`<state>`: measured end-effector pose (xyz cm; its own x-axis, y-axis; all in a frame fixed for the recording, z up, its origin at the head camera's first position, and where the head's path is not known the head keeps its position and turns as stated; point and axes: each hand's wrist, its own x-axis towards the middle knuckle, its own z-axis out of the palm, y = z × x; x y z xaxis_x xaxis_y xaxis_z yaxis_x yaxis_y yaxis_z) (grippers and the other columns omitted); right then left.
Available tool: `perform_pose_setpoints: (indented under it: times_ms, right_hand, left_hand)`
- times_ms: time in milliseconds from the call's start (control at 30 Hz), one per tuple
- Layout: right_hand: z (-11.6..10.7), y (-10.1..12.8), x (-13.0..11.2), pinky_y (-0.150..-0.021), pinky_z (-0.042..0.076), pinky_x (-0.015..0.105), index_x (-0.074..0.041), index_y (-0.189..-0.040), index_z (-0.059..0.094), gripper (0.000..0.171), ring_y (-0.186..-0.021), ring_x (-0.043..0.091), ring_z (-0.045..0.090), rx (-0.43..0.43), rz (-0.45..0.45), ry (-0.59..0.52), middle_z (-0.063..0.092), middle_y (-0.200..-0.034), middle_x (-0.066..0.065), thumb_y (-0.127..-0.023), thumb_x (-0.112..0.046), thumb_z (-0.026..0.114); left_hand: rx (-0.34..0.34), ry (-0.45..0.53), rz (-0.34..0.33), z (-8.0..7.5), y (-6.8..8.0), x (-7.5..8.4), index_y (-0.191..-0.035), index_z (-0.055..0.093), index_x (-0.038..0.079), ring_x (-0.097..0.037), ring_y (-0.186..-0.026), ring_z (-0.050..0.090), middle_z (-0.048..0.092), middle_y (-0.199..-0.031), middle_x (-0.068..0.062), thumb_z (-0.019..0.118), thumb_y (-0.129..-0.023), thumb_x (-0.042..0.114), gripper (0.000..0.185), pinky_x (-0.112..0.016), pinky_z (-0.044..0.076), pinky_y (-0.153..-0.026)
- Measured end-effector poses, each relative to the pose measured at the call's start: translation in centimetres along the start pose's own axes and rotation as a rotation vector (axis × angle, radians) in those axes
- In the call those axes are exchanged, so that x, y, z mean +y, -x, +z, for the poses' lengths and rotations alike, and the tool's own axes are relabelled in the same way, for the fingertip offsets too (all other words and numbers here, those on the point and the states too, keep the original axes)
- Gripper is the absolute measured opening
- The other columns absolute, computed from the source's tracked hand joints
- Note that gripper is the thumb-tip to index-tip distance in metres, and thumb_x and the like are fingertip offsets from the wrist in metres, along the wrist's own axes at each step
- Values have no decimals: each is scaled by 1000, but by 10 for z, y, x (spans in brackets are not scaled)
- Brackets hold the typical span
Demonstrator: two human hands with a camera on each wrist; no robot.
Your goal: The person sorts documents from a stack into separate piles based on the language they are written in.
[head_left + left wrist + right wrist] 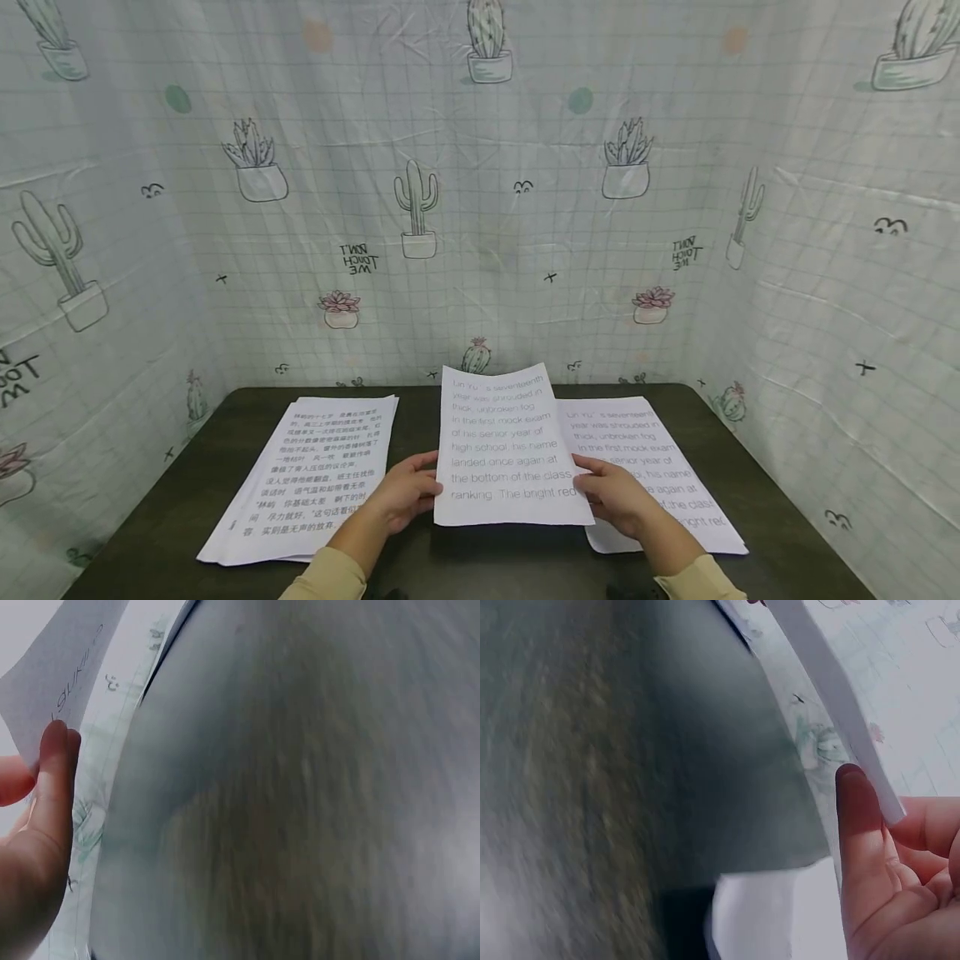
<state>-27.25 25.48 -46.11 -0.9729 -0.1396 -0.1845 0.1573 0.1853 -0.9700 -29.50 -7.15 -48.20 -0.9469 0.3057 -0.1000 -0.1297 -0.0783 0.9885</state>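
Note:
A white sheet of English print (pixel 506 446) is held up above the dark table (pixel 480 558), tilted toward me. My left hand (pixel 405 492) pinches its lower left edge; in the left wrist view the thumb (pixel 56 772) lies against the sheet (pixel 56 675). My right hand (pixel 611 492) pinches the lower right edge, and the right wrist view shows fingers (pixel 862 825) at the sheet's corner (pixel 832 690). A stack of English pages (pixel 660 467) lies under the right hand. A stack of Chinese pages (pixel 315 475) lies to the left.
Cloth walls printed with cacti (pixel 480 208) close in the table on the back, left and right. The table's front edge is near my sleeves (pixel 330 579).

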Motion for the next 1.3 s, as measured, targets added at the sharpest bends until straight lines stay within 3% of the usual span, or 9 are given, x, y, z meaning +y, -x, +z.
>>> perform_pose_setpoints:
  times_ms: [733,1000,1300]
  right_hand:
    - [-92,27,16,-80,59,34,16,-149,0,73,-95,11,68,-93,20,-82,69,-105,-4,-100,-8,48]
    - [-117,39,22,-78,59,33,15,-149,-2,73,-93,10,68,-58,39,-76,68,-102,-6,-101,-8,48]
    - [-136,46,24,-76,60,32,15,-149,8,69,-91,10,68,-24,53,-78,69,-99,-6,-100,-8,50]
  left_hand:
    - [-22,85,-1,86,-30,-8,-142,40,-7,-19,-83,68,69,-114,-20,55,-81,-15,64,-33,58,-69]
    - [-22,100,-20,116,-34,-10,-141,44,-4,-16,-78,65,70,-108,-15,55,-80,-15,62,-29,56,-66]
    - [-20,107,-32,136,-41,-12,-139,47,-3,-16,-76,64,70,-106,-15,56,-79,-16,61,-28,53,-63]
